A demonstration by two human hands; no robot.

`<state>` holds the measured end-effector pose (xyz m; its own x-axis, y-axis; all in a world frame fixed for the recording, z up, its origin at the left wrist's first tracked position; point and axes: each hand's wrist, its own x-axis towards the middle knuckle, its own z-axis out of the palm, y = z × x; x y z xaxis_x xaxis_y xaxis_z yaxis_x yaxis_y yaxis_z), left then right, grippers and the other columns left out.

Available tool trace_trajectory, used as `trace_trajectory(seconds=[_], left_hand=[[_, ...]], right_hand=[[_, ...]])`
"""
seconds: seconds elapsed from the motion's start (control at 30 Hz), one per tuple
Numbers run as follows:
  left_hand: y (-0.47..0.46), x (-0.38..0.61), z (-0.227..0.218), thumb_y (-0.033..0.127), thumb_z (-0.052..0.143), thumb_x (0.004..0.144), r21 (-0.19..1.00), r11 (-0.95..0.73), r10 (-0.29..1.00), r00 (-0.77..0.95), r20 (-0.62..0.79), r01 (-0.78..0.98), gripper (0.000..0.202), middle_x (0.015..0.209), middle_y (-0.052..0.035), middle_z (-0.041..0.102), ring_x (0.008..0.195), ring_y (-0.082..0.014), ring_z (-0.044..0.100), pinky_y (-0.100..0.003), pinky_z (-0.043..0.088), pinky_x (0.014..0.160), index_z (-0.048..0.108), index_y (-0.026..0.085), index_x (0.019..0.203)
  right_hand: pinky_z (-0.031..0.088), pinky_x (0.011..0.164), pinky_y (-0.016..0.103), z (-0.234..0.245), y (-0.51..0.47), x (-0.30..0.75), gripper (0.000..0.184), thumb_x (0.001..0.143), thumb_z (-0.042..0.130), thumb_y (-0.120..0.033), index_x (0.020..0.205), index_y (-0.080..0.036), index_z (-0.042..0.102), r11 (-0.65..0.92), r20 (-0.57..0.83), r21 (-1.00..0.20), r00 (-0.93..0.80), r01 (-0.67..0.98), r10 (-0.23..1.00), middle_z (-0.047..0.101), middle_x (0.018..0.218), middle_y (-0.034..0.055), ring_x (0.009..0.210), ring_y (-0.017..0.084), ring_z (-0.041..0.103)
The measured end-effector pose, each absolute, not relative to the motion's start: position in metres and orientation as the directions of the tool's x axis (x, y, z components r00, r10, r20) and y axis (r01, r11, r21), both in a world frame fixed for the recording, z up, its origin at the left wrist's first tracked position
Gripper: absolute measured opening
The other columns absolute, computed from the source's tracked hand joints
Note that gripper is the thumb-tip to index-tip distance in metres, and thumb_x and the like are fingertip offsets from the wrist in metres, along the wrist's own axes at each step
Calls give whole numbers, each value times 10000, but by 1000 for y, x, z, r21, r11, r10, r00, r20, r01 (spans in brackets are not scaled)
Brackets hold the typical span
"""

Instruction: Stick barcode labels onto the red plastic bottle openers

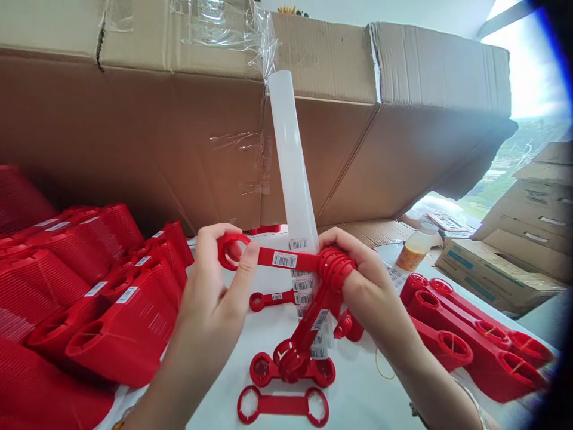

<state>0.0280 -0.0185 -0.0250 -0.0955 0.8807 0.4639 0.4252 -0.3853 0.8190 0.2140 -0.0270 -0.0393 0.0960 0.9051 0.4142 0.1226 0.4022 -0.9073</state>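
My left hand (219, 292) pinches one ring end of a red plastic double-ring bar (307, 261), thumb in front of the ring. A barcode sticker (285, 260) lies on the bar's middle. My right hand (371, 289) is closed around the other end, where several ring ends of like bars (333, 269) are bunched; more of the bunch (311, 325) fans down below it. Behind the hands runs a long white strip of barcode labels (290, 161). Under the hands, another double-ring bar (282, 405) lies flat on the white table.
Dense stacks of red bars (129, 322) fill the left side. More bundled bars (478, 334) lie at the right, near a jar (416, 246) with yellowish contents and an open carton (501, 269). A large cardboard box (179, 131) blocks the back of the white table (215, 382).
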Motion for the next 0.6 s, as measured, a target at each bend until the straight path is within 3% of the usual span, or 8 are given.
trace_trajectory(seconds=[0.1, 0.17, 0.27, 0.4, 0.53, 0.6], left_hand=[[-23, 15, -9, 583, 649, 918, 973, -199, 980, 2, 200, 117, 292, 878, 29, 633, 731, -149, 632, -192, 513, 549, 616, 311, 1017], [-19, 3, -3, 488, 749, 868, 991, -121, 985, 119, 127, -52, 236, 845, 43, 650, 728, -130, 643, -163, 535, 583, 644, 307, 978], [-5, -15, -2, 394, 748, 886, 981, 19, 928, 370, 55, -193, 152, 779, 30, 641, 719, -117, 630, -176, 567, 668, 678, 265, 923], [4, -28, -5, 347, 786, 851, 983, 37, 840, 538, 67, -180, 166, 736, 5, 619, 649, -107, 581, -181, 513, 609, 684, 239, 924], [-9, -23, -2, 298, 898, 616, 998, -57, 908, 414, 66, -36, 415, 698, 6, 561, 642, -154, 533, -251, 460, 558, 689, 270, 975], [-15, -19, 0, 385, 879, 616, 993, -94, 929, 363, 63, 68, 393, 670, 2, 567, 630, -174, 527, -275, 453, 546, 693, 292, 950]], right_hand=[[421, 532, 233, -37, -24, 220, 188, 907, 492, -104, 833, -221, 619, 398, 412, -909, 118, 127, 903, 602, 768, -28, 677, 130, 532], [417, 536, 231, -37, -22, 222, 177, 894, 506, -97, 826, -218, 615, 394, 403, -914, 114, 99, 908, 589, 753, -31, 667, 126, 524], [419, 553, 224, -35, -21, 224, 158, 897, 534, -105, 817, -211, 618, 400, 404, -914, 98, 66, 909, 594, 759, -32, 679, 119, 523], [453, 593, 233, -33, -21, 227, 130, 904, 553, -124, 839, -202, 634, 402, 402, -915, 52, 24, 914, 644, 815, -17, 721, 129, 558], [434, 596, 247, -30, -23, 230, 106, 904, 558, -142, 848, -198, 629, 359, 359, -933, 37, 25, 932, 615, 783, -20, 692, 127, 546], [429, 604, 251, -29, -24, 230, 125, 902, 538, -126, 845, -198, 623, 357, 359, -932, 32, 61, 933, 601, 781, -21, 692, 126, 540]])
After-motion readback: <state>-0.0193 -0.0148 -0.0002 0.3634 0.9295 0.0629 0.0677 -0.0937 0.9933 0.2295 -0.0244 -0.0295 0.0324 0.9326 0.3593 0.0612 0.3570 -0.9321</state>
